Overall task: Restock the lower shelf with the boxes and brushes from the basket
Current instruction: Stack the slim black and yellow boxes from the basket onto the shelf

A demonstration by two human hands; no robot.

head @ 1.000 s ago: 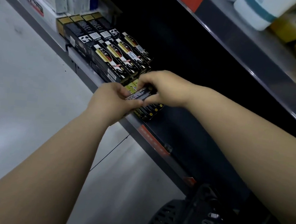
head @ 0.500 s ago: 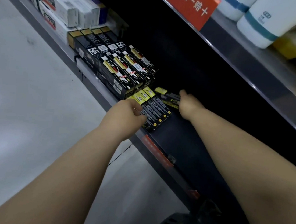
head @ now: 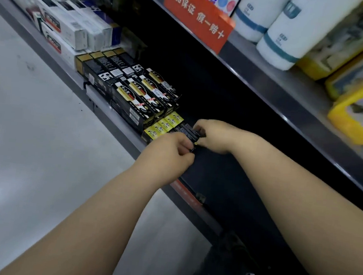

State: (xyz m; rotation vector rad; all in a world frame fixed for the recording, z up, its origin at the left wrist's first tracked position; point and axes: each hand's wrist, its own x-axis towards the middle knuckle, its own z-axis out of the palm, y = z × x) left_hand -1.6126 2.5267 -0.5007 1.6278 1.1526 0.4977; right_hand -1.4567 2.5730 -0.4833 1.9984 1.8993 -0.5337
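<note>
Gripping dark box (head: 189,132), left hand (head: 170,153), right hand (head: 215,136), ends hidden

A pale grey floor (head: 27,166) runs beside a dark metal shelving unit. The lower shelf (head: 211,181) lies in deep shadow under the grey upper shelf (head: 303,94), which carries an orange sign (head: 195,15), white rolls (head: 294,32) and yellow packs (head: 362,111). The light is dim.

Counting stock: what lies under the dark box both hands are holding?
Yellow-ended boxes show in a row on the lower shelf beside the dark box. The left hand and right hand cover what lies beneath.
</note>
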